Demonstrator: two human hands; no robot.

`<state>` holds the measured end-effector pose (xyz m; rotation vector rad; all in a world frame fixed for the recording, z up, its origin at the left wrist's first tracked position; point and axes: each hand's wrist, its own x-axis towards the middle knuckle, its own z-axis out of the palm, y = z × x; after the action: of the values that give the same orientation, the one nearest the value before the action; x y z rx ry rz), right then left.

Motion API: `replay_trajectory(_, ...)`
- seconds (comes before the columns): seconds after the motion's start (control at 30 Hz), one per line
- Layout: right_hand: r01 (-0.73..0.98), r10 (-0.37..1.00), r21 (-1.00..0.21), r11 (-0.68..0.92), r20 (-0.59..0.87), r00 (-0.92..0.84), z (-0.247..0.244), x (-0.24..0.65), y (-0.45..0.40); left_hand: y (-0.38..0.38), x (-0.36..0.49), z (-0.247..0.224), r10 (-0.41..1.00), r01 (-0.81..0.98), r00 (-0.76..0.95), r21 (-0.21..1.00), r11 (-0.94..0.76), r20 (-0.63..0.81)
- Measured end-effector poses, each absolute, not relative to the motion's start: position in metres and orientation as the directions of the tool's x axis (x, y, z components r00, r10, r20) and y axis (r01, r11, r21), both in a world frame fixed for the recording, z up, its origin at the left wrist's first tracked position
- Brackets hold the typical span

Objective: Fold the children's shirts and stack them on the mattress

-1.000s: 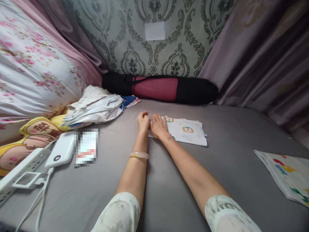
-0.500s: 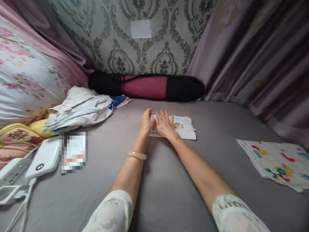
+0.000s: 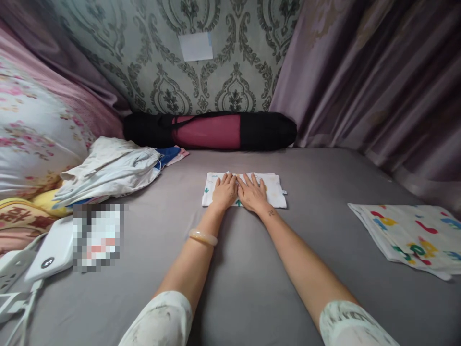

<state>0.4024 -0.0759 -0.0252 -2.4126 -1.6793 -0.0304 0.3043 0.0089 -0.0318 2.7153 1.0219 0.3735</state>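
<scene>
A folded white cloth (image 3: 276, 192) with small coloured prints lies flat on the grey bed sheet, a small tag at its right edge. My left hand (image 3: 225, 191) rests palm down on its middle-left part, fingers stretched out. Close beside it, my right hand (image 3: 252, 193) is pressed flat on the cloth with its fingers spread. The two hands nearly meet at the thumbs and cover the centre of the cloth. A pale bangle (image 3: 203, 237) sits on my left forearm.
Right of my arms lies another folded cloth (image 3: 421, 235) with colourful prints. To the left are a pile of clothes (image 3: 111, 168), a white power bank (image 3: 54, 247), a power strip (image 3: 12, 269) and a blurred packet (image 3: 103, 240). A black and maroon long bag (image 3: 209, 132) lies along the wall.
My left hand has opened from a curled grip and now lies flat on the cloth. The cloth's left part now lies folded out flat. The view has shifted slightly right.
</scene>
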Motion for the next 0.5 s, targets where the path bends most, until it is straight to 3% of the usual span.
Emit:
replay_trajectory(0.23,0.901,0.899,-0.199,-0.385,0.142,0.415,-0.014,0.416,-0.086,0.007,0.305,-0.028,0.723,0.678,0.645,0.252,-0.691,0.247)
replay_trajectory(0.5,0.895,0.889,-0.176,-0.410,0.143,0.435,-0.023,0.419,-0.090,0.010,0.304,-0.034,0.759,0.715,0.639,0.264,-0.647,0.128)
